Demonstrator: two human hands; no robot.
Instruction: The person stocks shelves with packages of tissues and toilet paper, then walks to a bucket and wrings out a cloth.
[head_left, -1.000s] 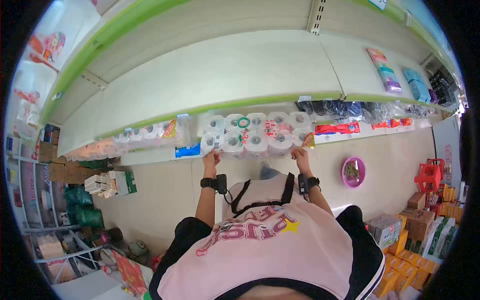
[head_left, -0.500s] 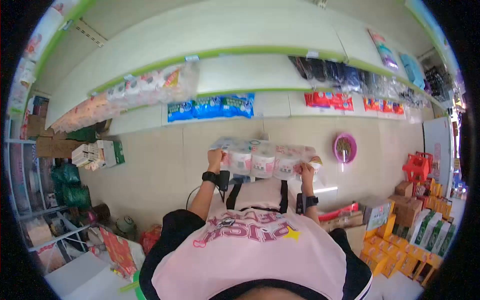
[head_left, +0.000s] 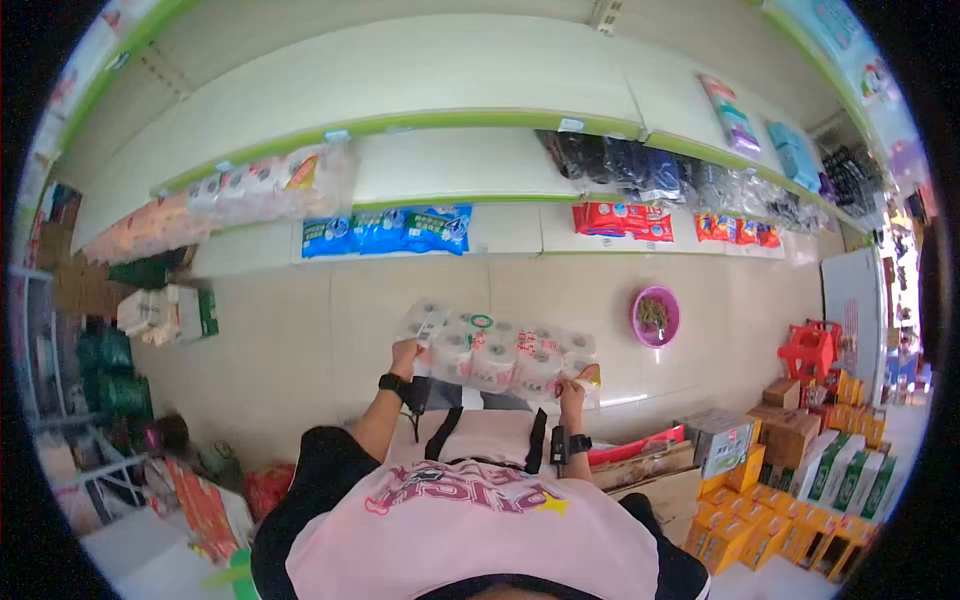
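Observation:
A clear plastic pack of toilet paper rolls (head_left: pixel 495 358) with red print hangs in front of my body, stretched between both hands. My left hand (head_left: pixel 404 358) is closed on the pack's left end. At the other end, my right hand (head_left: pixel 571 396) grips the wrapper near its lower right corner. The rolls lie in rows, and their round cores face up toward me. Each wrist carries a black band with a small device. Below the pack, parts of my legs and shoes are mostly hidden.
Ahead stands a white shelf (head_left: pixel 440 160) with green edges. It bears toilet paper packs (head_left: pixel 250 190), blue packets (head_left: pixel 385 232), red packets (head_left: pixel 622 221) and dark bagged goods (head_left: pixel 640 168). A pink basin (head_left: pixel 656 317) sits on the tiled floor. Red stools (head_left: pixel 808 348) and yellow boxes (head_left: pixel 745 520) stand right.
The view has shifted, so the shelf and basin appear farther left. The pack has tipped, showing more of the roll tops. Both hands keep hold of it.

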